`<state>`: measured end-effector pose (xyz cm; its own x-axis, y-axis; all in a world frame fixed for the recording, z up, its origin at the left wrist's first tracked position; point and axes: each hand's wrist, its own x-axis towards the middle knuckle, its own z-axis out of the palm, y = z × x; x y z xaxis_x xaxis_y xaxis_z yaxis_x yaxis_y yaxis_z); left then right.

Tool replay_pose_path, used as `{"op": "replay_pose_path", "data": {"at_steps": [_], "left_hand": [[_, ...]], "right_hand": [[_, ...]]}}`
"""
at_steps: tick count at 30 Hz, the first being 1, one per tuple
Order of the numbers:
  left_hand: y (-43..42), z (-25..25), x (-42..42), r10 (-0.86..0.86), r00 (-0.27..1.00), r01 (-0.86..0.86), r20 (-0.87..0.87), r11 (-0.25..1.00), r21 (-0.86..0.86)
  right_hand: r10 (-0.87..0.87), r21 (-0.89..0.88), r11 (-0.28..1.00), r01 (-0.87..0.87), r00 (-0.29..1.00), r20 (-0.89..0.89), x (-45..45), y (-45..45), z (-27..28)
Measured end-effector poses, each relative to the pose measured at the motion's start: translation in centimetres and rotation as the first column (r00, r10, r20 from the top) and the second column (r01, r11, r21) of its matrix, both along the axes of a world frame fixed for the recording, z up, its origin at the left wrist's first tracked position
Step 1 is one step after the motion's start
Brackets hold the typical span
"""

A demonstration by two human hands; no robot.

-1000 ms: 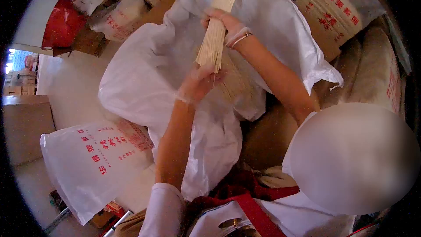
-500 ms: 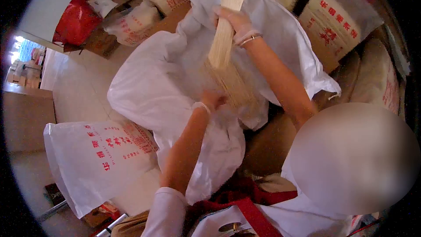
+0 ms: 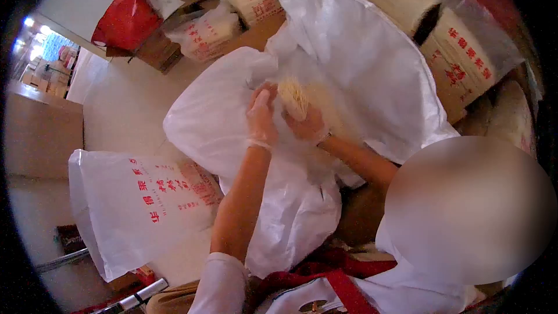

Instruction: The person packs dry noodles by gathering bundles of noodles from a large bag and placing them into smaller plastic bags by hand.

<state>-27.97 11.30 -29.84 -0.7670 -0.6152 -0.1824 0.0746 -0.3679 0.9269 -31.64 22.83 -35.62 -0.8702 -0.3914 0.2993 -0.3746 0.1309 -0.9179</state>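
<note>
My right hand [image 3: 307, 124], in a thin clear glove, is closed round a bundle of pale dry noodles [image 3: 292, 97]. The cut ends of the bundle face me. Just left of the bundle is my left hand [image 3: 261, 116], also gloved, its fingers bent and pressed together; what they hold, if anything, is hidden. Both hands are over the opening of a large white woven sack [image 3: 209, 102]. More pale noodles [image 3: 328, 107] lie inside the sack behind my right hand, but they look blurred.
A clear bag with red print [image 3: 139, 197] is at the lower left. Packed noodle bags [image 3: 462, 52] lie at the upper right, others [image 3: 203, 32] beside a red bag [image 3: 128, 17] at the upper left. A blurred round patch hides the lower right.
The bundle has come down from the top and tilted so its ends face me, with my right hand lower. My left hand has risen out of the sack to beside it. The view has shifted.
</note>
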Motion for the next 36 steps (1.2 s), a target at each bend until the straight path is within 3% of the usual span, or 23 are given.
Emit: {"op": "replay_pose_path", "data": {"at_steps": [2,3,5,10,12,13,14,15,17,20,21,22,23,24,26,28,30,31,33,34,35,36], "left_hand": [[0.6,1.4,0.5,-0.204,0.979,0.206,0.03,0.975,-0.087],[0.6,1.2,0.7,-0.196,0.98,0.199,0.045,0.977,-0.078],[0.6,0.3,0.4,-0.399,0.916,0.402,-0.045,0.909,0.113],[-0.6,-0.4,-0.2,-0.451,0.893,0.449,0.003,0.89,-0.078],[-0.8,1.8,-0.7,-0.436,0.899,0.436,0.041,0.886,-0.16],[-0.8,3.4,-0.9,-0.4,0.912,0.39,0.087,0.786,-0.48],[-0.8,4.4,-1.1,-0.353,0.929,0.315,0.115,0.588,-0.745],[-0.6,5.0,-1.0,-0.356,0.927,0.319,0.118,0.584,-0.746],[0.6,5.6,-0.6,-0.391,0.803,0.552,0.45,0.204,-0.808],[2.2,5.6,0.0,-0.179,0.52,0.752,0.835,-0.368,-0.548],[2.1,4.7,0.0,-0.181,0.517,0.752,0.837,-0.373,-0.544],[1.7,2.9,-0.1,-0.221,0.751,0.545,0.622,-0.325,-0.773],[1.5,1.9,-0.2,-0.246,0.907,0.277,0.342,-0.264,-0.924],[1.9,2.3,0.0,-0.248,0.905,0.28,0.346,-0.265,-0.923],[2.8,3.5,0.2,-0.097,0.652,0.688,0.752,-0.343,-0.64],[2.4,2.9,-0.2,-0.129,0.667,0.665,0.734,-0.341,-0.664],[1.8,2.0,-0.2,-0.163,0.682,0.64,0.713,-0.338,-0.69],[1.2,1.5,0.0,-0.028,0.904,0.371,0.427,-0.447,-0.814],[-0.7,2.7,0.3,0.065,0.996,0.082,0.054,-0.584,-0.807],[-2.0,4.9,0.4,-0.014,0.999,0.034,0.038,-0.209,-0.977],[-2.6,6.8,0.6,-0.08,0.997,-0.001,-0.018,0.204,-0.979],[-2.4,8.1,1.3,-0.064,0.997,-0.021,-0.035,0.201,-0.979]], "right_hand": [[0.06,0.052,0.996,-0.067,0.99,0.131,1.6,0.1,-1.5],[0.085,0.079,0.991,-0.103,0.976,0.201,2.2,0.3,-2.3],[0.092,0.162,0.979,-0.121,0.979,0.179,2.4,0.1,-5.8],[0.007,0.32,0.944,-0.083,0.973,0.232,2.7,0.2,-7.8],[0.016,0.437,0.897,-0.064,0.993,0.113,2.4,0.4,-8.5],[0.01,0.433,0.899,-0.06,0.993,0.116,2.5,0.5,-8.4],[-0.017,0.409,0.912,-0.037,0.992,0.128,2.6,0.5,-8.2],[-0.042,0.384,0.923,-0.015,0.989,0.141,2.6,0.5,-8.1],[-0.002,0.296,0.955,-0.022,0.997,0.081,2.4,-0.4,-12.5],[0.063,0.193,0.98,-0.046,0.994,-0.085,1.9,-0.2,-12.2],[0.069,0.182,0.982,-0.044,0.989,-0.133,1.9,0.1,-11.7],[0.074,0.171,0.984,-0.042,0.981,-0.181,2.0,0.4,-10.5],[0.142,0.13,0.981,-0.142,0.99,0.005,2.6,0.8,-8.8],[0.22,0.071,0.969,-0.236,0.958,0.184,2.8,1.0,-7.3],[0.274,0.087,0.954,-0.287,0.952,0.14,2.4,0.9,-5.2],[0.326,0.105,0.936,-0.336,0.94,0.099,2.2,0.9,-5.1],[0.306,0.191,0.908,-0.373,0.902,0.306,2.1,1.1,-6.1],[0.306,0.191,0.908,-0.373,0.902,0.305,2.2,0.8,-8.1],[0.108,0.268,0.951,-0.155,0.978,0.179,2.0,-0.1,-11.1],[0.045,0.287,0.954,-0.081,0.991,0.129,1.7,-0.4,-10.9],[0.003,0.291,0.956,-0.036,0.994,0.113,1.3,-0.7,-10.3],[-0.034,0.278,0.961,-0.004,0.991,0.133,0.8,-0.5,-9.5]]}}
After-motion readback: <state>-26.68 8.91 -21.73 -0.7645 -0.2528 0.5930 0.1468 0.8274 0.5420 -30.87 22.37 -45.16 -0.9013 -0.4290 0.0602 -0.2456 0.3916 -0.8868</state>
